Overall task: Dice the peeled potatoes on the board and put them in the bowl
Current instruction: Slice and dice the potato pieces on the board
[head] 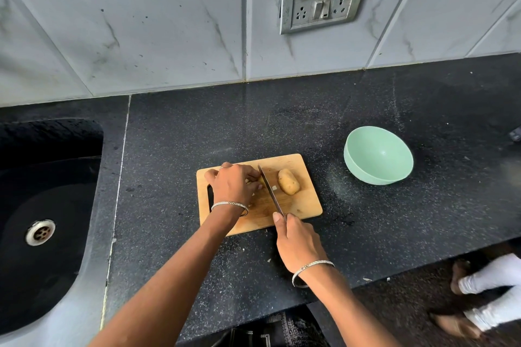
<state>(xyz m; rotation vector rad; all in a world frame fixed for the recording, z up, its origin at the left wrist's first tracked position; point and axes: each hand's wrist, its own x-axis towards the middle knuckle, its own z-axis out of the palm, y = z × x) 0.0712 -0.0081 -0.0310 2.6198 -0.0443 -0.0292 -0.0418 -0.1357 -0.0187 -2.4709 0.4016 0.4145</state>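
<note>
Black speckled bench (366, 234) carries the chopping board (304, 205). On the board, the left hand (234, 183) has its grip curled over a mostly hidden potato piece (249, 181). The right hand (298, 245) grasps the knife (269, 189). A rolling piece could bring the blade onto the fingertips. The whole potato (288, 181) lies at the board's middle, and the empty bowl (366, 172) stands beyond its right end.

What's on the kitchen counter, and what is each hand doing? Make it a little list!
left hand: on the cutting board, fingers curled over something beside the blade; what it is is hidden
right hand: grips the knife handle
knife: blade down on the board, between the left hand and the whole potato
whole potato: lying on the board, not cut
bowl: green, empty, on the counter right of the board
sink: black, far left
</note>
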